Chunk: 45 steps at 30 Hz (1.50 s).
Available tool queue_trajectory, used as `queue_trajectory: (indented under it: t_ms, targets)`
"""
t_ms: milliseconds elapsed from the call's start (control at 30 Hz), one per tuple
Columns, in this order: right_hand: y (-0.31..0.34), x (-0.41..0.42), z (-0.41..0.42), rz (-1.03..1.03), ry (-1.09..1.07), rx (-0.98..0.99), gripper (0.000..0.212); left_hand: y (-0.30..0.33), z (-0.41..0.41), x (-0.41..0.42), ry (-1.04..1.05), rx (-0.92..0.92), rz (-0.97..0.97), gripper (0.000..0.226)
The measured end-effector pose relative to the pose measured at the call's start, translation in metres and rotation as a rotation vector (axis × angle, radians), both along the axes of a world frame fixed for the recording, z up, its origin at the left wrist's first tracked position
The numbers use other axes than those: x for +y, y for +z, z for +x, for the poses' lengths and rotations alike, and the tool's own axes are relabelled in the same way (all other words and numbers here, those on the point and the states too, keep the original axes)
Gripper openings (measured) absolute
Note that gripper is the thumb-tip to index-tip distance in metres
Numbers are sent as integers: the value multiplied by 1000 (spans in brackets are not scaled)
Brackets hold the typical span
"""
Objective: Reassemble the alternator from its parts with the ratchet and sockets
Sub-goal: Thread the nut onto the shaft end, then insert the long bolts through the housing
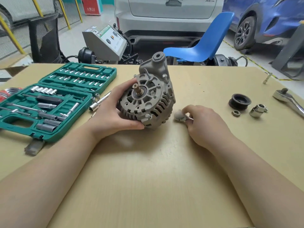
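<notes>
Our left hand (113,111) grips the alternator (148,97) on the tabletop (148,178); right hand (203,124) pinches a small ratchet (181,116). No readable markings on either.

Both my forearms are bare to the frame edge. My left hand (111,111) and right hand (202,125): short trimmed nails.
</notes>
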State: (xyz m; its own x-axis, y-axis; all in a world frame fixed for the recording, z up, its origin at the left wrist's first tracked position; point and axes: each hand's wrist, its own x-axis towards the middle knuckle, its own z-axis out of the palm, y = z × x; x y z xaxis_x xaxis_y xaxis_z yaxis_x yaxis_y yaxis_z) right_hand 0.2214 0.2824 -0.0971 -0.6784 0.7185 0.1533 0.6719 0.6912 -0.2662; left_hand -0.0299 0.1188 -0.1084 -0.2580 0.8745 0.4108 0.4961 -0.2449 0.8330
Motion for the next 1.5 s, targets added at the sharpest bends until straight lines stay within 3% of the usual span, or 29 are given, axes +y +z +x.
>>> queue_trajectory:
  t_ms: [67, 167, 233, 333, 500, 900, 1000, 1100, 1200, 1267, 1367, 1500]
  targets:
    - [6, -2, 0, 105, 36, -22, 27, -1, 0, -1, 48, 116, 28, 123]
    - [41, -3, -7, 75, 149, 402, 23, -1, 5, 0, 139, 264, 40, 120]
    - [71, -4, -20, 58, 302, 545, 25, 1, 8, -1, 177, 300, 32, 118]
    - [100, -2, -41, 115, 463, 418, 24, 4, 13, -1, 204, 337, 59, 110]
    - [121, 12, -50, 158, 526, 245, 16, 5, 18, -2, 246, 330, 37, 105]
    - [113, 10, -58, 289, 522, 188, 10, 5, 19, 0, 243, 336, 54, 101]
    - [111, 11, -58, 288, 540, 203, 9, 5, 19, 0, 252, 342, 35, 109]
    - [107, 20, -56, 126, 544, 351, 8, 3, 24, -1, 285, 351, 7, 126]
    - [99, 30, -60, -210, 492, 694, 32, 2, 31, -2, 321, 288, 15, 128]
    - [90, 32, -68, -456, 453, 689, 50, 1, 34, -2, 340, 260, 40, 122]
    - [70, 32, -82, -760, 410, 550, 44, 3, 31, -2, 350, 238, 70, 114]
    - [55, 26, -93, -829, 252, 628, 61, 18, 18, 4, 311, 116, -6, 119]
